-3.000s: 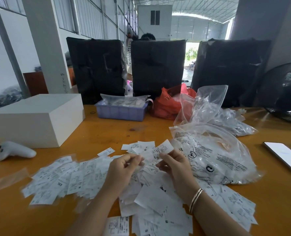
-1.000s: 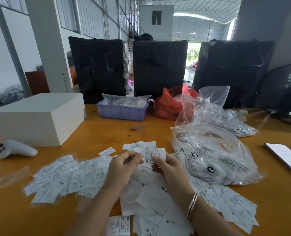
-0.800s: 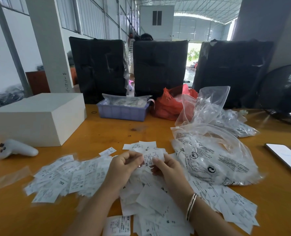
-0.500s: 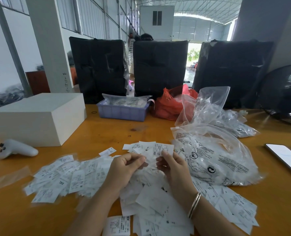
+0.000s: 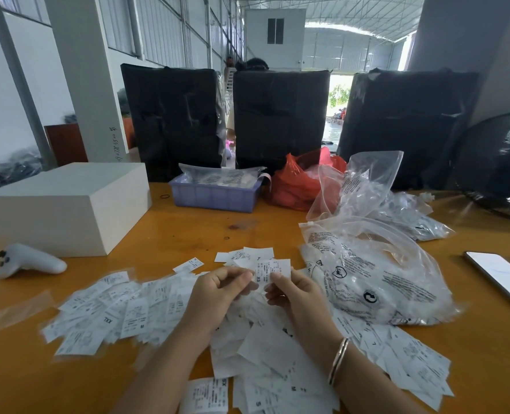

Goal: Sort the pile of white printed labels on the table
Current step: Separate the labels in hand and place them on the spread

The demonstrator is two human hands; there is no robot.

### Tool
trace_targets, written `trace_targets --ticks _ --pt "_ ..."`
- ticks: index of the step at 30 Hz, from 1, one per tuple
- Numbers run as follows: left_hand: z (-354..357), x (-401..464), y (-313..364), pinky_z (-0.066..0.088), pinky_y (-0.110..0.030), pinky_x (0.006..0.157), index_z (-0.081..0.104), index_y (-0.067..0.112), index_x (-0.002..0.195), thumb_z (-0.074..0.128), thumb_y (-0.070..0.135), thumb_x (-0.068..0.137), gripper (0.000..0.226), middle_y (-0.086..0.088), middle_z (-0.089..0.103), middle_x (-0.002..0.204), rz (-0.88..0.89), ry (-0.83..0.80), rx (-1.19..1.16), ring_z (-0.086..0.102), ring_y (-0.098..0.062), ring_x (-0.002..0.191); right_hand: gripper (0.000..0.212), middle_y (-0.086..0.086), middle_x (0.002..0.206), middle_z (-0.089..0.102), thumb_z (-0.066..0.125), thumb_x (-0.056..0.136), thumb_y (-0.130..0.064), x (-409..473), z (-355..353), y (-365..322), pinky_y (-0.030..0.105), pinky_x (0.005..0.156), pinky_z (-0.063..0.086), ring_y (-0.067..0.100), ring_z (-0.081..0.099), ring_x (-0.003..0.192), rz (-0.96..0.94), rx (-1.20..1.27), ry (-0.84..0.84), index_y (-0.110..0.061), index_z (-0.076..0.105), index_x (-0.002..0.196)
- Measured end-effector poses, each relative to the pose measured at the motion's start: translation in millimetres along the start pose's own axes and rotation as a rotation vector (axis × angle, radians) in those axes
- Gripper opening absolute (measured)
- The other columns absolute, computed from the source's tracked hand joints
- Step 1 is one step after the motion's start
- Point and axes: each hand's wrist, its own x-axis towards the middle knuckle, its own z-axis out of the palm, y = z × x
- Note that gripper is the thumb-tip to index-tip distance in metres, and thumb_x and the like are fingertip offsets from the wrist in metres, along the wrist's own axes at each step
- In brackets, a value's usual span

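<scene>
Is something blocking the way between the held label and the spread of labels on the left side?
Nothing visible does. Both hands, left hand and right hand, pinch the label above the pile; the left spread lies open beside them.

Counts: black wrapped bales [image 5: 173,121] 3; white box [image 5: 65,207] 1; purple tray [image 5: 214,194] 1; red bag [image 5: 301,183] 1; phone [image 5: 501,276] 1; controller [image 5: 28,261] 1; labels [image 5: 128,306] too many to count.
</scene>
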Motion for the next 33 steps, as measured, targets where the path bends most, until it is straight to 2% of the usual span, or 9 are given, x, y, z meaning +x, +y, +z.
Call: trace_targets --ticks 8,19,25,33 --pt "-0.4 1.1 -0.9 0.050 -0.011 0.063 0.072 0.021 0.086 0.068 0.020 0.085 0.004 0.004 0.075 0.078 0.010 -0.034 0.045 0.069 -0.005 0.073 0.012 0.008 0.065 0.062 0.063 0.086 -0.011 5.2 -4.5 -2.3 0.023 0.057 0.051 0.016 0.060 0.060 0.002 0.187 0.061 -0.007 0.066 0.075" --pt "0.2 0.6 -0.5 0.050 -0.010 0.063 0.072 0.023 0.088 0.067 0.026 0.086 0.007 0.006 0.075 0.078 0.006 -0.031 0.062 0.069 -0.005 0.075 0.013 0.006 0.067 0.065 0.062 0.088 -0.013 -1.2 0.3 -0.2 0.021 0.060 0.051 0.014 0.060 0.061 -0.005 0.022 -0.012 -0.005 0.064 0.078" --pt "-0.8 1.5 -0.8 0.051 -0.012 0.063 0.073 0.022 0.087 0.067 0.024 0.086 0.006 0.004 0.075 0.078 -0.006 -0.037 0.056 0.068 -0.004 0.072 0.011 0.007 0.067 0.063 0.065 0.080 -0.017 2.6 -4.4 -4.1 0.023 0.060 0.052 0.015 0.060 0.061 -0.029 0.208 0.038 -0.007 0.064 0.075" --pt "-0.2 0.9 -0.3 0.051 -0.012 0.063 0.072 0.020 0.089 0.067 0.027 0.085 0.009 0.004 0.075 0.078 -0.008 -0.033 0.057 0.068 -0.004 0.072 0.014 0.005 0.065 0.065 0.061 0.089 -0.011 -0.6 -0.8 -0.3 0.020 0.058 0.051 0.013 0.060 0.059 -0.021 0.008 -0.004 -0.002 0.062 0.077"
